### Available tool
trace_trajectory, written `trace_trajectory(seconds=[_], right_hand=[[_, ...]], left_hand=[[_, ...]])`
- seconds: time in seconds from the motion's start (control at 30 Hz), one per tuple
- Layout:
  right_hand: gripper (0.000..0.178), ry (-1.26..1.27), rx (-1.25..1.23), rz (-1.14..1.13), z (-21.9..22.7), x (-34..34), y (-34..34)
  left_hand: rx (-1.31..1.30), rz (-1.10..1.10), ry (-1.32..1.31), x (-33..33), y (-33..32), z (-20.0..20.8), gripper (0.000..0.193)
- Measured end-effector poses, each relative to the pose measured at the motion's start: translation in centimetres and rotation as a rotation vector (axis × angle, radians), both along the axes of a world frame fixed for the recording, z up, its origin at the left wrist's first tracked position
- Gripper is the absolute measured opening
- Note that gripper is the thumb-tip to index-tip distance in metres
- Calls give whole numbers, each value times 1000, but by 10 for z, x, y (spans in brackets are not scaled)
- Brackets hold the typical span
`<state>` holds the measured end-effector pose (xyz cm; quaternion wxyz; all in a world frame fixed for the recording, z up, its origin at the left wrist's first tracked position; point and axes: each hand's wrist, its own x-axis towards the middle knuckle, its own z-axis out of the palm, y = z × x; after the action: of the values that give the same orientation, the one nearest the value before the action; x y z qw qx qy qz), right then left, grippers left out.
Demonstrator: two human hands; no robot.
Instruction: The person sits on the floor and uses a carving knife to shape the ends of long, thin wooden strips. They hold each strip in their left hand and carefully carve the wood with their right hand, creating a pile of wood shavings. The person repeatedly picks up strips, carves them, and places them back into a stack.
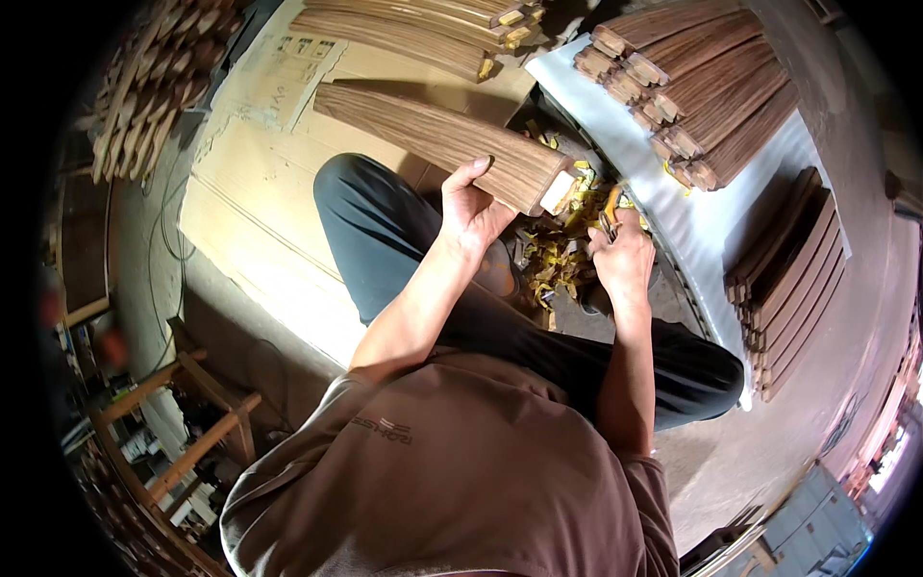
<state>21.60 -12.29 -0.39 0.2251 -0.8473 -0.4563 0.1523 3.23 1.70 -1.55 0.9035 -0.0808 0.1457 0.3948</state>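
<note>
My left hand (471, 212) holds a dark brown wooden chair-part-like slat (423, 133) near its close end, the thumb lying on top. The slat tilts down to the right, and a pale tenon (560, 192) sticks out of that end, beside some yellow strips. My right hand (625, 252) is closed around a small orange tool (611, 204) just right of the tenon; its exact kind is partly hidden by the fingers. Below the tenon, between my legs, lies a heap of crumpled yellow tape scraps (558, 264).
Similar slats (404, 38) lie on cardboard (250, 192) at the far side. To the right, a stack of slats (711, 87) and another row of curved slats (793, 288) rest on a white sheet (707, 236). A wooden frame (192, 452) stands at the lower left.
</note>
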Motion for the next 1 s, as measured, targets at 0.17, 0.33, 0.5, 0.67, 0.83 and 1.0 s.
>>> trace_trajectory(seconds=[0.17,0.33,0.5,0.67,0.83,1.0], right_hand=[[27,-58,-96,93,-17,3,-2],[27,-146,-132,-98,-12,5,2],[19,-136,-125,8,-33,15,-5],[15,-198,63,-126,-33,15,-4],[22,-120,48,-152,-19,18,-3],[19,-87,-140,-75,-18,15,-3]], left_hand=[[9,18,6,0,-3,7,66],[7,31,-16,0,-5,5,72],[-13,45,5,0,-8,6,70],[-11,41,11,2,-8,2,70],[-31,32,18,2,-10,1,70],[-17,29,27,2,-10,0,69]])
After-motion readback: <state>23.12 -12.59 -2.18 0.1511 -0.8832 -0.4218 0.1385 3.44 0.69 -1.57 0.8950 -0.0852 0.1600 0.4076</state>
